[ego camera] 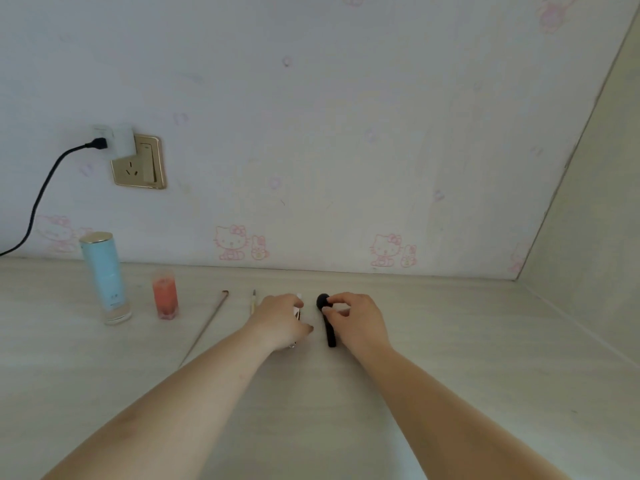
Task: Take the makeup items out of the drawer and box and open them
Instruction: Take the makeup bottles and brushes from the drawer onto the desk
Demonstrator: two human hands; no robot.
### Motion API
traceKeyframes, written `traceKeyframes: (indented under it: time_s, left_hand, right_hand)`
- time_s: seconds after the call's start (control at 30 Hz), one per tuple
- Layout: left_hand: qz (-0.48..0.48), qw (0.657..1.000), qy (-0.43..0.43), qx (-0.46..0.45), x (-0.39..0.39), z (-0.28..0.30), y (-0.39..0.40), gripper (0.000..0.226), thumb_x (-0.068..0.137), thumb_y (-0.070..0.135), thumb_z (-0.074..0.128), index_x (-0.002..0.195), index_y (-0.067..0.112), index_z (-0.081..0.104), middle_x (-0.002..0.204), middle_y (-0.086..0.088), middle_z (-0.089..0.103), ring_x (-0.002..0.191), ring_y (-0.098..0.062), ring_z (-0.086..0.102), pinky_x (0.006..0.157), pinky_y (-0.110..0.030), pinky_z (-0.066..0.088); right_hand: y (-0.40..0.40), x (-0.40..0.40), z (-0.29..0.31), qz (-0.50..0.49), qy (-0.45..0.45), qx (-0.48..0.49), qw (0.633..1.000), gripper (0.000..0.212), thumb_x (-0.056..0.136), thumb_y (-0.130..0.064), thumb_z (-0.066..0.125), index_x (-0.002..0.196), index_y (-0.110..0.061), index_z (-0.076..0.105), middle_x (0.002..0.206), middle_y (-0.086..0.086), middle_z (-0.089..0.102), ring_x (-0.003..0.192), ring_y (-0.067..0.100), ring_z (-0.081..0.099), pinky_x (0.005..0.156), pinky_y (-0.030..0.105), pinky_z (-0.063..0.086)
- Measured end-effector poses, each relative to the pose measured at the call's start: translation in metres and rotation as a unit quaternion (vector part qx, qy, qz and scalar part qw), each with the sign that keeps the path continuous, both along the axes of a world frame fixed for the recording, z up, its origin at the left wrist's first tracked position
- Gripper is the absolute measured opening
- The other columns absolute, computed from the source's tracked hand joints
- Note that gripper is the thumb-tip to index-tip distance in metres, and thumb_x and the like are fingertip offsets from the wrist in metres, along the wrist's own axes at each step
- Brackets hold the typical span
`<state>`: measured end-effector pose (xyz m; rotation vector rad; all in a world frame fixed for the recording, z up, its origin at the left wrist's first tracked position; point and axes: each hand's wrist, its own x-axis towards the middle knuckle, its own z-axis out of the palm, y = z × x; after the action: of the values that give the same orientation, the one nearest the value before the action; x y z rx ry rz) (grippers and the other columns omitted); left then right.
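Two hands on table: left hand (282,320) grips mostly hidden white item (298,306); right hand (356,320) pinches black brush (329,327).

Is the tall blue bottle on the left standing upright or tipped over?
Upright. The blue bottle stands on its clear base on the table, gold cap on top, beside the small pink bottle.

A pale wooden surface (450,375) meets a wall covered in wallpaper (311,133) with little pink cartoon cats and bunnies. A gold wall socket (140,162) sits on the wall at the left. A white charger (119,140) is plugged into its top. A black cable (41,192) runs from the charger down and off to the left.
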<state>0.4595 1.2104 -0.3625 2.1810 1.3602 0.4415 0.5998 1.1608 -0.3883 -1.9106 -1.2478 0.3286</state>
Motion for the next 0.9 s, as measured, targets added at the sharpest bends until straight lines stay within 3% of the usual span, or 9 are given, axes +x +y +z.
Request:
traceKeyframes:
  time_s: [0.07, 0.2, 0.4, 0.47, 0.6, 0.77, 0.9]
  left_hand:
    - [0.009, 0.999, -0.046, -0.008, -0.003, 0.001, -0.009, 0.056, 0.079, 0.033, 0.068, 0.130, 0.020, 0.048, 0.132, -0.007, 0.049, 0.118, -0.022, 0.051, 0.097, -0.030, 0.043]
    - [-0.028, 0.994, -0.108, 0.020, -0.012, 0.008, -0.040, 0.051, 0.080, 0.028, 0.068, 0.127, 0.019, 0.050, 0.130, -0.003, 0.052, 0.118, -0.017, 0.051, 0.098, -0.028, 0.040]
    - [-0.108, 0.981, -0.159, 0.003, -0.019, 0.024, -0.110, 0.041, 0.083, 0.026, 0.067, 0.122, 0.024, 0.054, 0.129, 0.008, 0.053, 0.116, -0.004, 0.051, 0.090, -0.018, 0.034]
    - [-0.142, 0.977, -0.157, 0.002, -0.013, 0.030, -0.145, 0.038, 0.082, 0.026, 0.068, 0.119, 0.024, 0.056, 0.123, 0.009, 0.056, 0.112, -0.003, 0.052, 0.087, -0.017, 0.035]
    - [-0.185, 0.970, -0.159, -0.024, -0.005, 0.034, -0.198, 0.035, 0.081, 0.024, 0.069, 0.115, 0.021, 0.058, 0.115, 0.005, 0.059, 0.104, -0.010, 0.057, 0.085, -0.018, 0.039]
    - [-0.269, 0.952, -0.132, -0.062, 0.007, 0.019, -0.285, 0.032, 0.081, 0.028, 0.069, 0.111, 0.024, 0.059, 0.109, 0.010, 0.062, 0.098, -0.003, 0.060, 0.079, -0.008, 0.042]
    - [-0.297, 0.945, -0.109, -0.087, 0.005, 0.012, -0.322, 0.029, 0.081, 0.029, 0.069, 0.108, 0.023, 0.061, 0.106, 0.008, 0.064, 0.097, -0.005, 0.061, 0.087, -0.019, 0.046]
  right_hand:
    - [-0.012, 0.001, 0.007, -0.002, 0.064, 0.035, 0.997, 0.019, 0.088, -0.028, 0.061, 0.106, -0.026, 0.065, 0.111, 0.003, 0.063, 0.076, 0.009, 0.062, 0.062, 0.018, 0.049]
    - [-0.055, 0.007, 0.023, -0.006, 0.156, 0.119, 0.980, 0.014, 0.089, -0.020, 0.061, 0.100, -0.028, 0.063, 0.115, 0.002, 0.058, 0.090, 0.003, 0.060, 0.056, 0.015, 0.055]
    - [-0.151, 0.023, 0.032, 0.027, 0.149, 0.126, 0.980, 0.016, 0.088, -0.015, 0.064, 0.088, -0.031, 0.064, 0.113, 0.002, 0.060, 0.086, -0.005, 0.060, 0.062, 0.019, 0.056]
    - [-0.196, 0.026, 0.037, 0.019, 0.149, 0.129, 0.980, 0.017, 0.087, -0.013, 0.064, 0.087, -0.030, 0.065, 0.106, 0.003, 0.062, 0.079, -0.010, 0.060, 0.060, 0.018, 0.056]
    - [-0.262, 0.024, 0.056, 0.014, 0.156, 0.156, 0.975, 0.018, 0.087, -0.010, 0.063, 0.085, -0.028, 0.066, 0.086, -0.009, 0.064, 0.074, -0.010, 0.061, 0.060, 0.017, 0.056]
    - [-0.367, 0.022, 0.046, -0.003, 0.109, 0.141, 0.984, 0.018, 0.087, -0.011, 0.064, 0.085, -0.029, 0.066, 0.105, -0.009, 0.064, 0.087, -0.006, 0.063, 0.065, 0.021, 0.058]
    - [-0.417, 0.019, 0.037, -0.006, 0.117, 0.140, 0.983, 0.028, 0.086, -0.010, 0.064, 0.081, -0.037, 0.066, 0.099, -0.011, 0.064, 0.086, -0.005, 0.063, 0.068, 0.022, 0.056]
